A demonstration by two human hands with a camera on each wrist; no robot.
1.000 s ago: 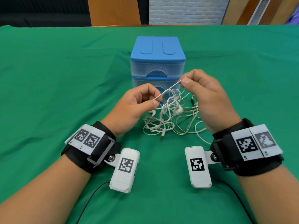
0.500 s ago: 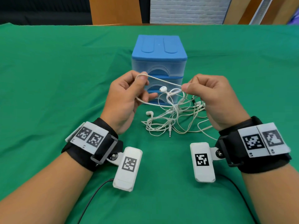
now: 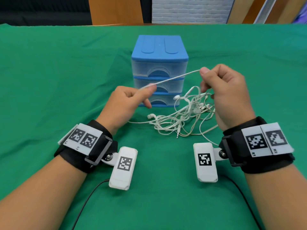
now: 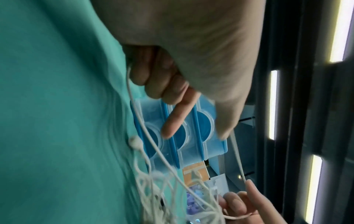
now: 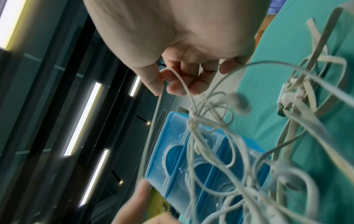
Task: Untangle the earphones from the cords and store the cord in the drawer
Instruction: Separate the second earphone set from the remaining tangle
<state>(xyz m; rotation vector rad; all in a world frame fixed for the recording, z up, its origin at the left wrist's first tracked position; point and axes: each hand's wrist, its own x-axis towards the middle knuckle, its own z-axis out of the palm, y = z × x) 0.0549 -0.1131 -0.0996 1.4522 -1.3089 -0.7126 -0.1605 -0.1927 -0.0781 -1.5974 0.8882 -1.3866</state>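
A tangle of white earphone wires and cords (image 3: 181, 117) lies on the green cloth in front of a small blue drawer unit (image 3: 159, 70) whose three drawers are shut. My left hand (image 3: 144, 92) pinches one end of a taut white cord (image 3: 171, 78), and my right hand (image 3: 203, 77) pinches the same cord higher up, with part of the tangle hanging from its fingers. One earbud (image 3: 151, 116) rests on the cloth at the tangle's left; another earbud (image 5: 239, 103) dangles near my right palm. An audio plug (image 3: 177, 134) sticks out at the front.
The green cloth (image 3: 49, 80) covers the whole table. Wrist cameras with black cables hang below both wrists near the front. Wooden panels and a white brick wall stand beyond the far edge.
The hands have drawn apart: my left hand dropped lower and my right hand rose, pulling a length of cord straight between them. The tangle has shifted toward the right hand.
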